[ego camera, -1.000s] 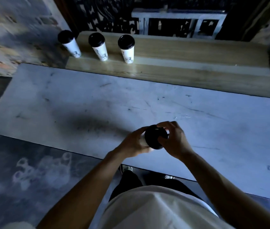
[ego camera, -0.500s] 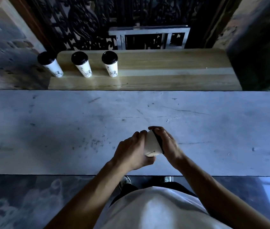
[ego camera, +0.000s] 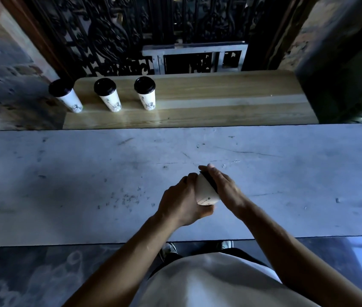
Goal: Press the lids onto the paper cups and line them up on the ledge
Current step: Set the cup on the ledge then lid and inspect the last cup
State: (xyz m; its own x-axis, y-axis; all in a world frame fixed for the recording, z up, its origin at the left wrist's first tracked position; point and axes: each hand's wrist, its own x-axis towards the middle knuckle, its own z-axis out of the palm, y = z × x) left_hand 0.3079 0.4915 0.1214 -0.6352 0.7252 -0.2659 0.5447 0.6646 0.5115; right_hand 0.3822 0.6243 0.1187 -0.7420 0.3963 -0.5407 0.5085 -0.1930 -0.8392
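Cups (ego camera: 109, 95): three lidded, in a row at left end of ledge (ego camera: 220, 100), spaced apart, upright. Contents not visible. Fourth cup (ego camera: 205, 192) held tilted over counter (ego camera: 65, 185); left hand (ego camera: 182, 201) wrapped round body, right hand (ego camera: 224, 187) curled over black lid (ego camera: 207, 180), pressing it on. Lid seating not confirmable. Likely light, thin-walled, crushable: grip body low and gently, push on lid rim, not centre. Free ledge space right of third cup.
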